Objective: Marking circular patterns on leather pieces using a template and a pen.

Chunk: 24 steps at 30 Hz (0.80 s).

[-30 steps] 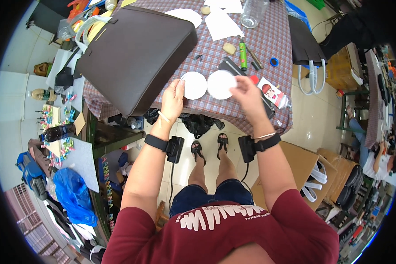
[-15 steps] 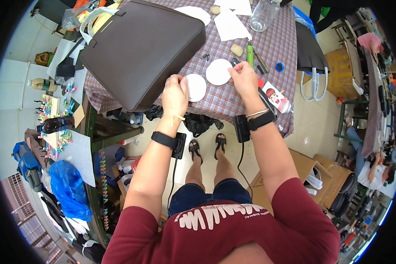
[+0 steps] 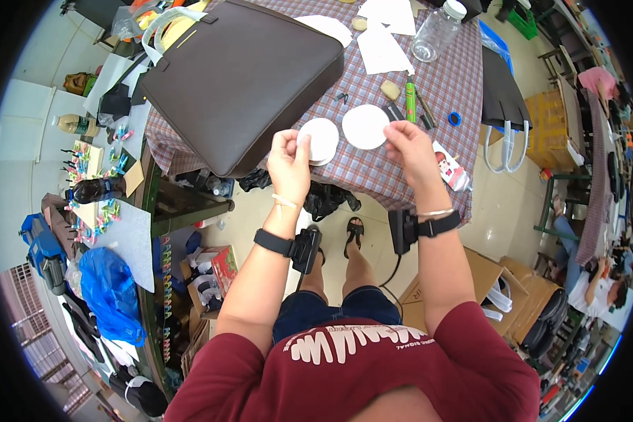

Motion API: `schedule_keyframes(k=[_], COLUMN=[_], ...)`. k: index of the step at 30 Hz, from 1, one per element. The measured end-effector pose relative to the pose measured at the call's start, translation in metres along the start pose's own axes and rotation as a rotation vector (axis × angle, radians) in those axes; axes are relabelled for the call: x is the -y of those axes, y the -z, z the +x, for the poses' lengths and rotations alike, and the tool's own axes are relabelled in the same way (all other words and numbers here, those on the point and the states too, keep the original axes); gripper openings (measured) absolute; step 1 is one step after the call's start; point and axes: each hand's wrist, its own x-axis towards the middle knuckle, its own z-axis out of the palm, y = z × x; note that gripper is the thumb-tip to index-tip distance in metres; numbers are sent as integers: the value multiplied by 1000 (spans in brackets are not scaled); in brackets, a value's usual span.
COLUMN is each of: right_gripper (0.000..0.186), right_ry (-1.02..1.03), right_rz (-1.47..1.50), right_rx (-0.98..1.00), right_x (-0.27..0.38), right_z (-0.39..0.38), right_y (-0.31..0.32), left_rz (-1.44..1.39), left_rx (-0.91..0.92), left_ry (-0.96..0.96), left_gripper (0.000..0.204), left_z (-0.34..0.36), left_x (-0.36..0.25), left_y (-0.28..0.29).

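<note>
My left hand pinches the edge of a white round disc. Another pale edge shows under it, so more than one may be there. My right hand grips a second white disc by its right rim, between thumb and fingers. The two discs are side by side, slightly apart, over the checked tablecloth. Left of my left hand lies a big dark brown handbag with pale handles. Beyond my right hand are a green tube, a beige lump and a blue ring.
A clear jar with a white lid and white paper pieces occupy the far side. A printed packet lies near the right edge. Another dark bag hangs off the table's right side. Colourful clips and a dark bottle stand at left.
The right disc has come nearer to me, with my right hand shifting right and down. My left hand still holds its disc, its fingers now more visible. The whole view has shifted slightly.
</note>
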Motion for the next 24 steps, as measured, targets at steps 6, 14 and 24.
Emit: schedule_keyframes(k=[6, 14, 24], right_gripper=[16, 16, 11], right_ry=[148, 348, 411], right_rz=[-135, -87, -83], right_rx=[106, 128, 227], right_x=[5, 49, 93], right_z=[-37, -78, -122], right_y=[-29, -55, -65], left_rz=[-718, -663, -671], left_rx=[384, 514, 534], left_ry=[508, 362, 308], left_gripper=[23, 30, 31], left_z=[-11, -15, -22], left_x=[-69, -115, -166], left_y=[14, 47, 80])
